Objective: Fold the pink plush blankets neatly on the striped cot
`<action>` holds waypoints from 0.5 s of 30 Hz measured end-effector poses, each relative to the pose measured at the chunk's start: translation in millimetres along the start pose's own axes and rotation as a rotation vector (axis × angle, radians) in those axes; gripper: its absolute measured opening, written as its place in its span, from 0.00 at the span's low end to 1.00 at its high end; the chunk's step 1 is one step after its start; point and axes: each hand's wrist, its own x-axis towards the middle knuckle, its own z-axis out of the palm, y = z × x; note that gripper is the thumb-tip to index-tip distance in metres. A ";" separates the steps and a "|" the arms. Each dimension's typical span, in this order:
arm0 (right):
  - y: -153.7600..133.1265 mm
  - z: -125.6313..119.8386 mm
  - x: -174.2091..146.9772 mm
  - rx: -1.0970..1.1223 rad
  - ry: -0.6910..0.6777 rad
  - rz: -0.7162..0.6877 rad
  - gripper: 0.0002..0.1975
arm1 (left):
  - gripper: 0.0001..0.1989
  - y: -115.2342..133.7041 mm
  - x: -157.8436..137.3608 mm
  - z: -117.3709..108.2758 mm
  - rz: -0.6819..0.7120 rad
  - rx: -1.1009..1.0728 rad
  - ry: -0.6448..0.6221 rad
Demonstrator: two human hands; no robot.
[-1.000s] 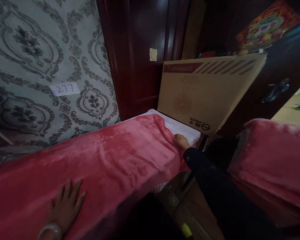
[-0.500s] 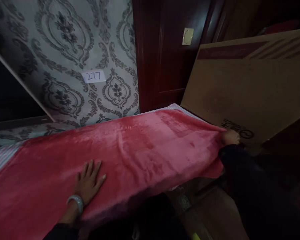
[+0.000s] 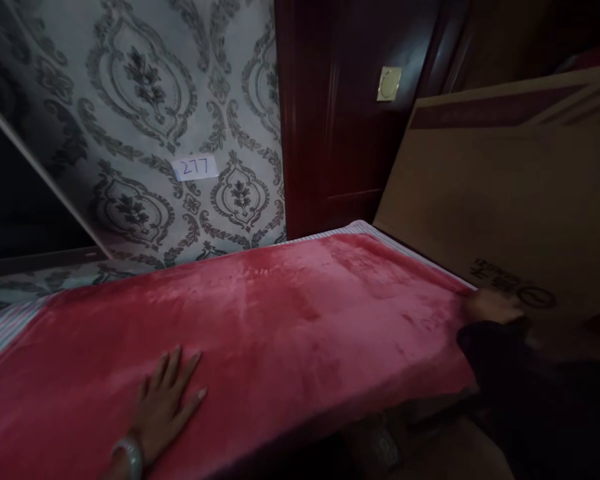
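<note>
A plush red-pink blanket (image 3: 280, 333) covers a long flat surface, with a striped cloth (image 3: 15, 327) showing under it at the left end and along the far and right edges. My left hand (image 3: 163, 403) lies flat on the blanket near the front, fingers spread, a pale bangle on the wrist. At the right end, my right hand (image 3: 493, 307) is closed at the blanket's edge; it is blurred, and its fingertips are hidden. The blanket's top looks mostly smooth, and its front edge hangs down.
A large cardboard sheet or box (image 3: 495, 187) leans beyond the right end. Behind stand a dark red door or panel (image 3: 330, 133) and patterned wallpaper (image 3: 155, 113) bearing a paper label (image 3: 195, 167) marked 277. A dark screen-like panel (image 3: 20, 193) is at the left.
My right hand has moved right and toward me, drawing the blanket's edge along. The folds in the middle have flattened out. My left hand stays flat on the blanket, and the view has shifted slightly.
</note>
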 end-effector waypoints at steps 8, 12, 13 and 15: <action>-101.4 -2.0 21.0 0.036 -0.107 -0.099 0.22 | 0.36 42.0 80.7 -5.8 0.250 -0.065 0.055; -157.3 24.9 48.1 0.103 -0.132 -0.249 0.22 | 0.34 107.6 149.1 -15.3 0.345 -0.088 0.066; -169.7 31.9 55.8 0.116 -0.140 -0.265 0.22 | 0.34 122.5 163.2 -16.2 0.363 -0.086 0.071; -192.0 44.8 71.4 0.133 -0.164 -0.274 0.22 | 0.34 146.1 184.0 -14.5 0.384 -0.075 0.069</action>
